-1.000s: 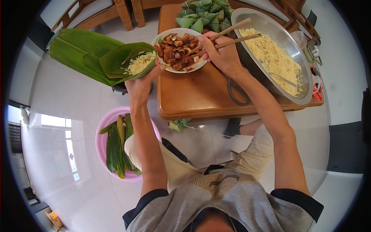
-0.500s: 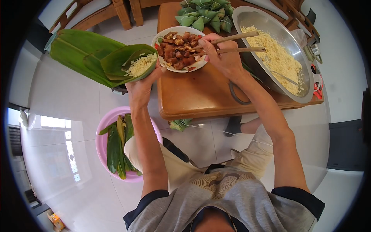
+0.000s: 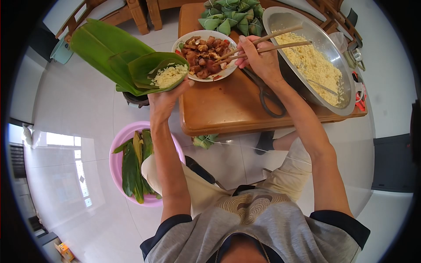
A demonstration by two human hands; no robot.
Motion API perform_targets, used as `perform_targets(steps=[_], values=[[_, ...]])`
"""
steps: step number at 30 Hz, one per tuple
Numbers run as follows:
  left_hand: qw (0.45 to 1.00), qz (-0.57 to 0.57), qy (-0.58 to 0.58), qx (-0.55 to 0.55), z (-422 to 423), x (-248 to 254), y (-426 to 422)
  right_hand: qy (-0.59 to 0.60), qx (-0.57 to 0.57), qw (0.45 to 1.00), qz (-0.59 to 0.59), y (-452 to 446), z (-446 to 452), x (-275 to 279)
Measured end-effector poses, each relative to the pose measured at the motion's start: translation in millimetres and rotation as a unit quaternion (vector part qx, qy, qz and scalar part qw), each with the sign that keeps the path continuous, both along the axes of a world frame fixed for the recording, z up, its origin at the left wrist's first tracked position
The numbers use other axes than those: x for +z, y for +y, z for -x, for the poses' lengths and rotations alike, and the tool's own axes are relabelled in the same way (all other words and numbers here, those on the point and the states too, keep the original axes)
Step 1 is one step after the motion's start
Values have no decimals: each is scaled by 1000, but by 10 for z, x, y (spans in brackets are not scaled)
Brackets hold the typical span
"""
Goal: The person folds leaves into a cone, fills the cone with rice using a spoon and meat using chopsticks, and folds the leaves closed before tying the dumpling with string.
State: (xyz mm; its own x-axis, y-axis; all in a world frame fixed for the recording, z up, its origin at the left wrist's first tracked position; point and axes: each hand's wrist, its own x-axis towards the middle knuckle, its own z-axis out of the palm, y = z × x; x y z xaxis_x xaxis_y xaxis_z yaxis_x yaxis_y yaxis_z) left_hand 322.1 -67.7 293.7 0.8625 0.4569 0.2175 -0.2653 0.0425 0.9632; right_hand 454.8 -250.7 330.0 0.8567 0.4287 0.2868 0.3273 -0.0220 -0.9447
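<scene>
My left hand [image 3: 165,100] is closed round the base of a cone of broad green leaves [image 3: 103,59]. White rice [image 3: 170,76] fills the cone's mouth, beside the rim of a bowl [image 3: 202,79]. Chunks of brown meat [image 3: 201,50] lie in that bowl. My right hand [image 3: 259,59] grips a pair of chopsticks [image 3: 276,47] above the table. Their tips reach into the meat at the bowl's right side; whether a piece is pinched between them I cannot tell. Scissors [image 3: 267,98] lie on the table under my right wrist.
On the wooden table [image 3: 223,114] stand a large metal basin [image 3: 348,87] of yellowish rice with a spoon and a pile of wrapped leaf dumplings [image 3: 232,17]. A pink tub [image 3: 116,175] with long leaves is on the floor. Another leaf bundle [image 3: 205,141] hangs near the table's front edge.
The leaf cone has moved right in my left hand, closer to the bowl. My right hand has shifted slightly right and down, uncovering more of the scissors; the chopstick tips remain at the meat.
</scene>
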Motion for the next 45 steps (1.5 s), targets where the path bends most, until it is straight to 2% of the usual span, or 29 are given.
perform_targets(steps=[3,5,8,12,15,21,23,24,27,32,34,36,37,39,41,43,45], values=[[999,-43,-6,-8,-9,-85,18,-31,-8,999,37,-24,32,61],[997,-70,-15,-4,-15,-122,38,-52,36,996,-60,-93,40,210],[993,-106,9,-49,-19,-153,53,-81,84,986,-116,-150,283,612],[995,-66,-40,-55,-8,-85,-44,-108,172,976,-71,-29,535,785],[991,-112,-16,-67,-4,-95,-43,-131,202,970,-32,62,581,776],[989,-135,-51,-41,-24,-113,-17,-130,130,977,-104,-41,449,779],[995,-87,15,-43,0,-126,78,-127,84,988,16,-86,283,636],[995,-95,-17,-39,-18,-154,110,-127,61,988,70,-73,221,496],[997,-58,-13,-46,-6,-119,86,-152,41,977,141,-40,153,208],[997,-73,-7,-13,1,-39,0,-262,25,955,140,7,-4,-135],[997,-75,-7,-15,-2,-48,9,-302,9,943,138,11,35,-100],[998,-54,7,-17,-2,-50,12,-172,-21,978,118,-23,117,-24],[998,-54,6,-17,-6,-47,4,-173,-20,978,118,-32,111,-2],[998,-56,5,-1,-4,-44,-11,-81,-24,996,30,-61,80,28],[997,-76,-7,-2,-13,-108,18,-55,-9,998,20,-65,43,38],[995,-97,-19,-6,-29,-119,45,41,10,999,-4,-63,24,22],[992,-120,-11,-22,-10,-113,64,55,3,998,8,-46,-15,-25]])
